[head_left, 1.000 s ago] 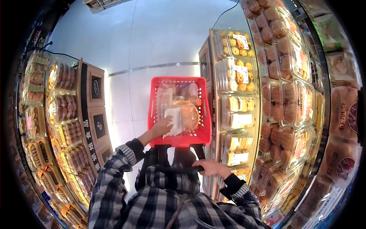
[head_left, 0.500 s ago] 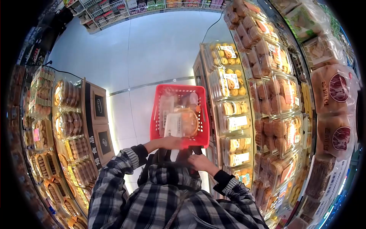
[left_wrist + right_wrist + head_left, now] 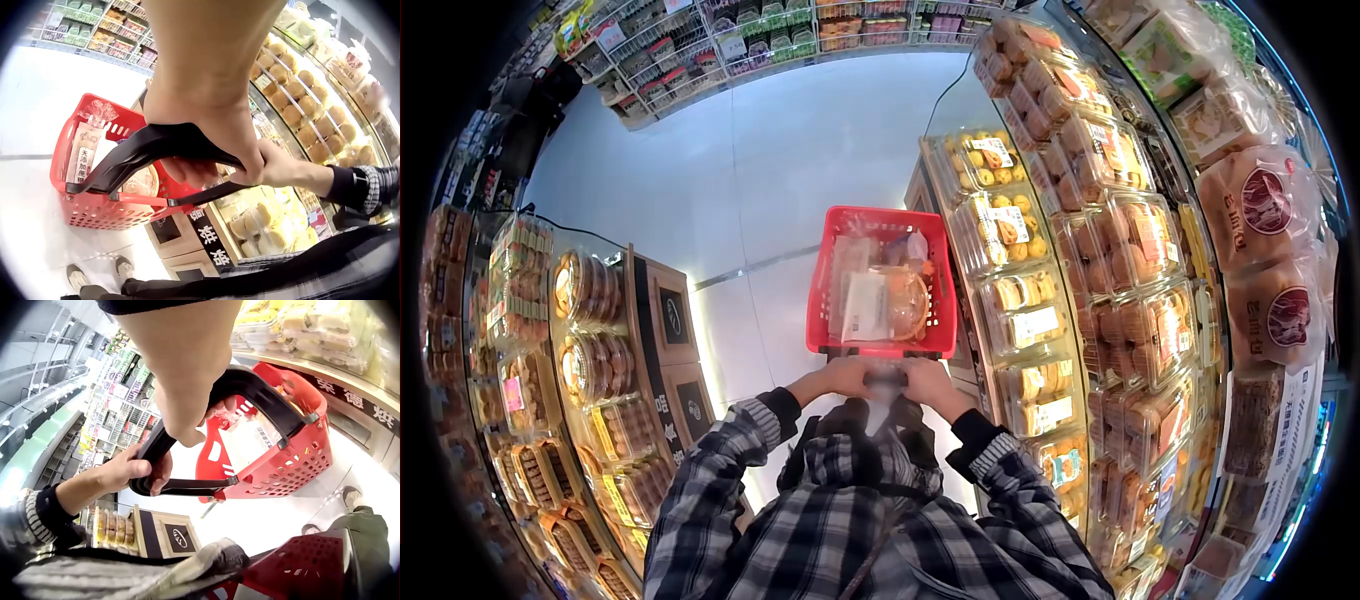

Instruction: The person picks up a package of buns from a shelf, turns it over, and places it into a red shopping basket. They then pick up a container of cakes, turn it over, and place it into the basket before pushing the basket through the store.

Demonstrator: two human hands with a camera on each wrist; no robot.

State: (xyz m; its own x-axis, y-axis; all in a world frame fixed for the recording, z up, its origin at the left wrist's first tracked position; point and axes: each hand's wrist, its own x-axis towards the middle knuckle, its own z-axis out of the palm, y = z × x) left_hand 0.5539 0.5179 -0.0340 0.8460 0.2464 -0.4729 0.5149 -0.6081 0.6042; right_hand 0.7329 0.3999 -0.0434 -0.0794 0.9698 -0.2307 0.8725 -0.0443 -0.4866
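A red basket [image 3: 813, 300] holds clear bags and boxes of baked goods, among them a white-labelled pack [image 3: 866, 307] and a round item [image 3: 908, 305]. Its black handle [image 3: 886, 377] is raised toward the body. My left hand [image 3: 840, 378] grips the handle on one side and my right hand [image 3: 930, 386] grips it beside the left. In the left wrist view, the fingers of my left hand [image 3: 206, 125] curl under the black handle [image 3: 137, 147]. The right wrist view has my right hand [image 3: 187, 400] wrapped round the handle [image 3: 156, 447].
Tall stacks of boxed pastries [image 3: 1135, 240] line the right side, close to the basket. A lower display of packed biscuits [image 3: 595, 365] stands at the left. Pale floor [image 3: 700, 180] lies between them, with wire racks [image 3: 760, 45] at the far end.
My left hand has withdrawn from the pack in the basket to the handle. My right hand has shifted left along the handle. The far racks have come further into view.
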